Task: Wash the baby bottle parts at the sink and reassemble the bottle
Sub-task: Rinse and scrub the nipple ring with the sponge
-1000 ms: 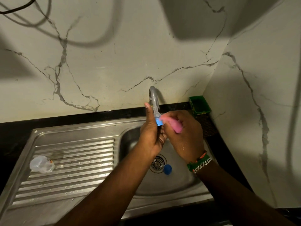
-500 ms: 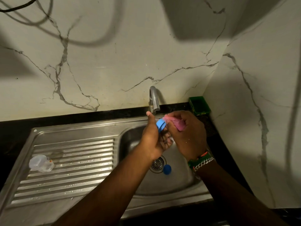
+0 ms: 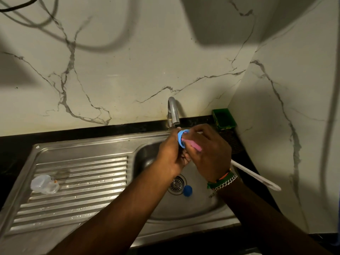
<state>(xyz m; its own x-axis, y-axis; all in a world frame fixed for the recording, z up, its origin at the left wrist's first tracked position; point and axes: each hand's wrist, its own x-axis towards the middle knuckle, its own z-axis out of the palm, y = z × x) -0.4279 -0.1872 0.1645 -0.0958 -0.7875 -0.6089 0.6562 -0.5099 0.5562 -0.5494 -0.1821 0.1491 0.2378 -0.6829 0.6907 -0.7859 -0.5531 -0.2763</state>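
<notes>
Over the basin: both my hands meet just under the tap [image 3: 173, 111], above the sink [image 3: 193, 208]
Left hand: my left hand [image 3: 170, 153] has its fingers curled round the blue bottle ring [image 3: 181, 138]; the ring is tipped on edge, its opening facing my right hand
Right hand: my right hand [image 3: 209, 153] grips the pink brush [image 3: 192, 144]; its tip sits inside the ring; the white handle [image 3: 255, 176] sticks out past my wrist over the right rim
Wrist: green band and chain bracelet [image 3: 223, 183] on my right wrist
Basin floor: small blue cap [image 3: 187, 190] lying just beside the drain strainer [image 3: 176, 184]
Drainboard: clear bottle part [image 3: 44, 184] lying on its side on the ribbed steel, well apart from my hands; I cannot tell which piece it is
Corner: green tray [image 3: 223, 119] on the dark counter against the marble wall [image 3: 128, 70]
</notes>
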